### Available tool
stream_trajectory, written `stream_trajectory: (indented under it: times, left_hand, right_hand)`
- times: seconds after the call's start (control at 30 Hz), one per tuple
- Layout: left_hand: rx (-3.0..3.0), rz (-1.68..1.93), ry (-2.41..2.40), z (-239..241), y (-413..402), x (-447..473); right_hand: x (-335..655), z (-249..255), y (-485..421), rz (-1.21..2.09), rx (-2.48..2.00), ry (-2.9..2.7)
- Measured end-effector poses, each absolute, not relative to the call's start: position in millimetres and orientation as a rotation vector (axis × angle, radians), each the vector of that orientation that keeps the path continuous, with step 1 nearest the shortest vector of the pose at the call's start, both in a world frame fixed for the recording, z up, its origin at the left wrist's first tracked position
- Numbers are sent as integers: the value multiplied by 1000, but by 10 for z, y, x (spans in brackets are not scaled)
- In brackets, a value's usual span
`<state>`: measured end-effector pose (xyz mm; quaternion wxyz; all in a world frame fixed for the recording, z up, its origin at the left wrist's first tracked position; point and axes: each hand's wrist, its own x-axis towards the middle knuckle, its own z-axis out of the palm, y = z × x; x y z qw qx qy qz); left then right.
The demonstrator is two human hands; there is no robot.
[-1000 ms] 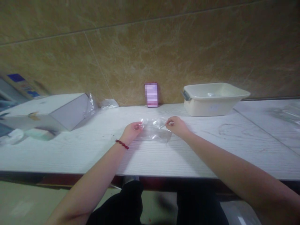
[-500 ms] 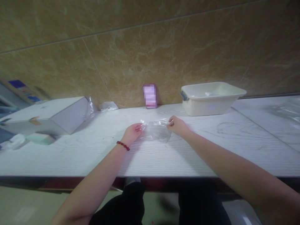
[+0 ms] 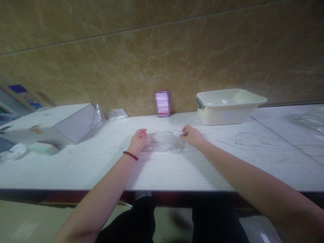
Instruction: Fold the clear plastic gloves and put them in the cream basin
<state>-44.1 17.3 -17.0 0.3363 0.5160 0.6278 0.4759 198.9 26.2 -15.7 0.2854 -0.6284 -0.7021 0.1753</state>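
Observation:
A clear plastic bag stretches between my two hands, just over the white wood-grain table. My left hand, with a dark red bracelet at the wrist, pinches the bag's left end. At the upper right corner, my right hand grips the bag between thumb and bent fingers. The film looks flat and see-through, and I make out nothing inside it.
A cream plastic bin with a grey handle stands at the back right. Against the tiled wall leans a phone. A white box lies at left beside clear packets. More clear plastic lies far right.
My left hand has moved a little to the left, pulling the bag out wider and flatter. My right hand has stayed in about the same place.

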Motion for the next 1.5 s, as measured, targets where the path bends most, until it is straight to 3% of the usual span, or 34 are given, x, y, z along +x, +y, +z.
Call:
stream_trajectory:
  times: [0.27,0.4,0.6,0.9,1.0,1.1,1.23,1.5]
  left_hand:
    - [1919,913,1719,-93,-60,-391]
    - [1619,999,1774,-52,-116,-328]
    - [1038,1195,1415,44,-55,-290]
    - [893,1276,1300,1,83,-251]
    - [1152,1262,1409,-25,115,-306]
    - [1903,1190,1549,-18,57,-298]
    - [2754,638,1307,9,-171,-110]
    - [2927,111,1282,-131,-297,38]
  right_hand:
    - [1976,-178,272,475,-1656,-1876]
    - [1976,-171,267,467,-1653,-1878]
    - [1971,-183,275,469,-1647,-1877]
    - [1965,-167,271,488,-1660,-1865]
    - [1971,-166,273,506,-1647,-1864]
    - [1979,-162,275,518,-1643,-1870]
    - [1986,-167,278,511,-1648,-1876]
    - [2005,-110,280,478,-1696,-1871]
